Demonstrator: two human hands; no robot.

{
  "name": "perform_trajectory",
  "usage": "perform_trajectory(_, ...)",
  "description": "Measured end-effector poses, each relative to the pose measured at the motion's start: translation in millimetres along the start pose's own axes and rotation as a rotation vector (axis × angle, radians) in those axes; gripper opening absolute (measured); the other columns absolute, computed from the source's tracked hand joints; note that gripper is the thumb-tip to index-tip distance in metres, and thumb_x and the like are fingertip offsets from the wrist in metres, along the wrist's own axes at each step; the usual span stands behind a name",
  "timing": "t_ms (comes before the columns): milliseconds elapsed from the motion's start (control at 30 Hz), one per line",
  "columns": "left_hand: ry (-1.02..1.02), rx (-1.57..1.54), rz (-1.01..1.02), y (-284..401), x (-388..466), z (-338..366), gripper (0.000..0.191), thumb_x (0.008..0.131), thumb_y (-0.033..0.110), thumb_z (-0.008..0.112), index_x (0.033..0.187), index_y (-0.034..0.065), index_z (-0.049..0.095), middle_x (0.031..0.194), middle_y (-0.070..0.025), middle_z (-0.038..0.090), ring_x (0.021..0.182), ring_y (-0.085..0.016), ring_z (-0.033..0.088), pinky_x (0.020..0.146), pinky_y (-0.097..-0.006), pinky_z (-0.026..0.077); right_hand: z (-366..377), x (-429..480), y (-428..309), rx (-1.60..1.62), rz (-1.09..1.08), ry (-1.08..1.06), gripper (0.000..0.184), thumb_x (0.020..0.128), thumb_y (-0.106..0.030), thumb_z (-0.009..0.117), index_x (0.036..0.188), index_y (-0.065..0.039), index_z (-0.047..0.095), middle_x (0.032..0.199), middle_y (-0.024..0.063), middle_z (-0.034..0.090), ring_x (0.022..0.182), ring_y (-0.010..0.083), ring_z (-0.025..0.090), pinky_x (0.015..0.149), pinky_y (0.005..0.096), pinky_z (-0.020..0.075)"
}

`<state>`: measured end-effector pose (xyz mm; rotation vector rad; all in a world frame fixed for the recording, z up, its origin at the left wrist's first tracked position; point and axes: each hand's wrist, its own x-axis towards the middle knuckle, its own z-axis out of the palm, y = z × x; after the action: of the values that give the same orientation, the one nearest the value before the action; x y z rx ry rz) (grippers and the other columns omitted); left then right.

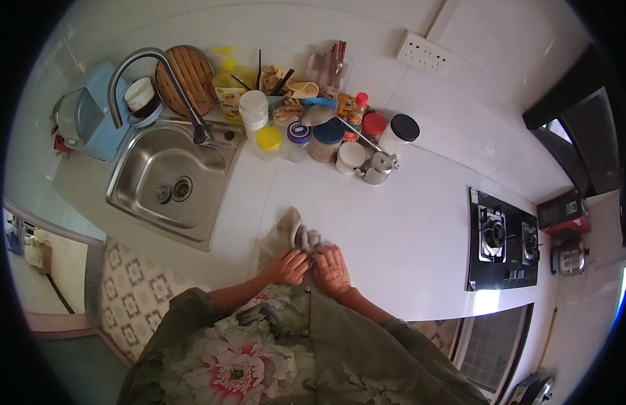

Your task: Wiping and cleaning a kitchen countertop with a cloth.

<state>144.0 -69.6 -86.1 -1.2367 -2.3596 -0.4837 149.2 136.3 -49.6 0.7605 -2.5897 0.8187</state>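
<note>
A crumpled grey-beige cloth lies on the white countertop close in front of me, near its front edge. My left hand is on the cloth's near side, its fingers bent over the fabric. Beside it, my right hand rests with curled fingers at the cloth's right edge. Both hands seem to pinch the cloth, though their fingertips are partly hidden in the folds. The bunched part of the cloth rises between and just beyond the two hands.
A steel sink with a curved faucet is at the left. Along the wall stand lidded jars, a yellow soap bottle, a ladle and a small metal pot. A gas stove lies at the right.
</note>
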Motion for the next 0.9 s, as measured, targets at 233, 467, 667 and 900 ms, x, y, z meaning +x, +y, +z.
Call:
perform_trajectory(233,-0.126,0.190,-0.396,-32.7,50.2,-27.2,0.052,0.085,0.029,0.057,0.129,0.0021,0.059,0.140,-0.0192,0.051,0.134,-0.039,0.043,0.108,-0.0623,0.032,21.4,71.7,15.9,-0.122,0.016,-0.057,0.051,0.083,-0.014,0.060,0.133,-0.005,0.054,0.139,0.0139,0.051,0.134,0.0327,0.044,0.114,0.0560,0.0297)
perform_trajectory(467,-0.205,0.158,-0.565,-58.6,99.4,8.6,0.055,0.090,0.030,0.057,0.138,0.0031,0.052,0.153,-0.0146,0.040,0.145,-0.038,0.031,0.114,-0.0629,0.023,21.0,108.6,61.8,-0.242,0.128,0.010,0.048,0.083,-0.016,0.061,0.130,-0.010,0.057,0.135,0.0097,0.055,0.133,0.0301,0.045,0.115,0.0544,0.0282)
perform_trajectory(667,-0.446,-0.089,-0.454,-29.7,107.8,-11.0,0.042,0.086,0.022,0.061,0.121,-0.0001,0.056,0.134,-0.0187,0.053,0.126,-0.034,0.048,0.107,-0.0501,0.036,2.9,59.6,52.3,-0.222,0.214,0.061,0.030,0.080,-0.010,0.062,0.110,-0.009,0.061,0.110,0.0109,0.058,0.109,0.0334,0.054,0.105,0.0524,0.0376)
perform_trajectory(900,-0.230,-0.067,-0.157,1.5,22.3,-18.9,0.047,0.080,0.022,0.065,0.120,-0.0009,0.059,0.133,-0.0183,0.052,0.127,-0.034,0.047,0.104,-0.0504,0.039,-5.2,5.5,-7.2,-0.102,0.066,-0.021,0.048,0.076,-0.008,0.063,0.124,-0.007,0.057,0.128,0.0121,0.055,0.122,0.0324,0.050,0.107,0.0542,0.0355)
